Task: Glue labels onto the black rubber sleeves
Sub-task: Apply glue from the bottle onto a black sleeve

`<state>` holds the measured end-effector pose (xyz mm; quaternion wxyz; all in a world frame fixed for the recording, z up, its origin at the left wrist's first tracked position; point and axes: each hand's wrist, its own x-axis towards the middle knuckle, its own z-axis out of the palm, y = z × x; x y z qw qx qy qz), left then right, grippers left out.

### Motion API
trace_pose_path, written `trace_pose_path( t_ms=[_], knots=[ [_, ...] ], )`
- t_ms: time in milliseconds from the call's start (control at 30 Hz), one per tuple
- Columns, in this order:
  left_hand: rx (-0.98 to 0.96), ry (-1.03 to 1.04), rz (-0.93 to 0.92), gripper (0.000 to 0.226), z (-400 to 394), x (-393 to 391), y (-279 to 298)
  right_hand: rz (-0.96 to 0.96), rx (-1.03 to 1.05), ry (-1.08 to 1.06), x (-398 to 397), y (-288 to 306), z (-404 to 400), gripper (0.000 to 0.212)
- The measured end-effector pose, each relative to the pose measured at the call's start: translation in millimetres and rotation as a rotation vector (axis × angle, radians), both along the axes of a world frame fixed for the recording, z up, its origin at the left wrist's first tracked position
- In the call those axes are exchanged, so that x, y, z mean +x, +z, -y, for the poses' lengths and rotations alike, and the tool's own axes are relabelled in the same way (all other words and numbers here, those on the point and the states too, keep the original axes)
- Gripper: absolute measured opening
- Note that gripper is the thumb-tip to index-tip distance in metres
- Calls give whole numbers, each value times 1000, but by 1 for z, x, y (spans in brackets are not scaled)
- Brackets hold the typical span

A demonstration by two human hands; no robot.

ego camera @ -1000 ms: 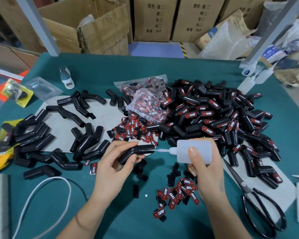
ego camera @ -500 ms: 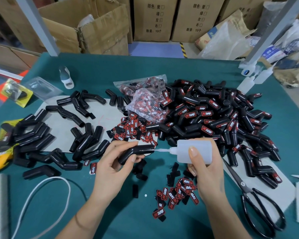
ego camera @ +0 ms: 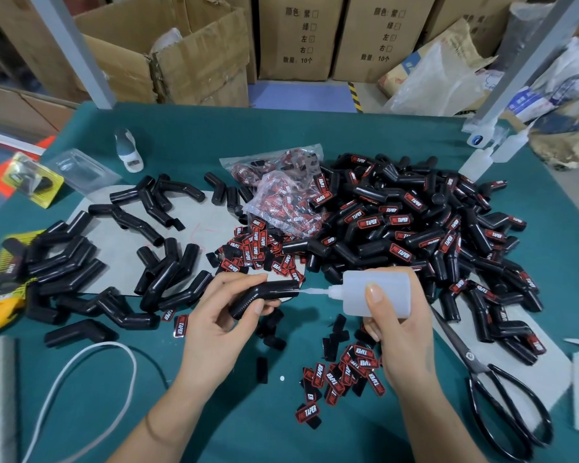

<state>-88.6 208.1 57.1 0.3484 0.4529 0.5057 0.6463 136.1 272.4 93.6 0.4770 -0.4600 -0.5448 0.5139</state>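
No visible change in hands (ego camera: 214,324), sleeve (ego camera: 264,294) or bottle (ego camera: 375,292).

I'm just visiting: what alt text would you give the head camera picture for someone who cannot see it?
A person's left hand holds a bent black rubber sleeve while the right hand touches the nozzle of a white plastic glue bottle to its end. Loose red-and-black labels and black-handled scissors lie on the green table.

Bent black sleeve (ego camera: 264,294) held level; labels (ego camera: 346,374) scattered below.
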Motion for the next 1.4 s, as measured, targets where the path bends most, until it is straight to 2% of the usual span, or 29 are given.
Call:
trace_pose_path(
  t_ms=[300,433,1200,1400],
  knots=[
    [10,-4,-6,27,0,-1,1,2,-15,-29,1,-1,-1,51],
    [18,-4,-23,34,-1,-2,-1,10,-14,-22,1,-1,-1,50],
    [14,-2,3,28,0,0,2,-4,-5,-21,2,-2,-2,54],
    [15,-5,-3,29,-1,1,-1,18,-22,-23,2,0,0,43]
  ],
)
